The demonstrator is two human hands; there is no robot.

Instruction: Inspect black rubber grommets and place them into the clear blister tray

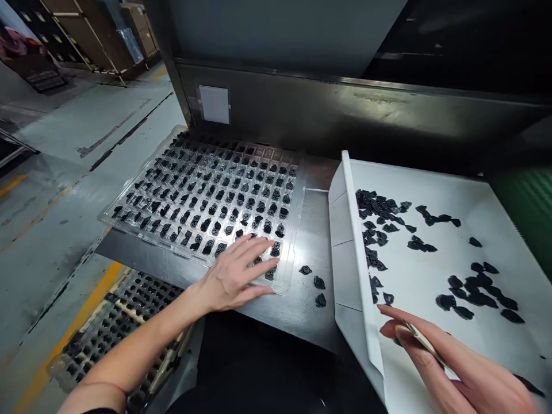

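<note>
A clear plastic tray (288,253) with rows of pockets lies on the metal table, most pockets holding small black parts (228,195). My left hand (239,273) rests over its near right corner, fingers spread, hiding some pockets. To the right stands a white bin (431,253) with loose black parts (478,290) scattered and piled inside. Over the bin's near left side, my right hand (448,356) holds a thin pale tool (425,343) with a metal end, fingers pinched together. Whether a part is between the fingertips cannot be made out.
Several loose black parts (319,282) lie on the metal table (310,224) between tray and bin. A metal panel (276,109) rises behind. Another filled tray (116,328) is lower left; shelving and boxes (140,29) stand far left.
</note>
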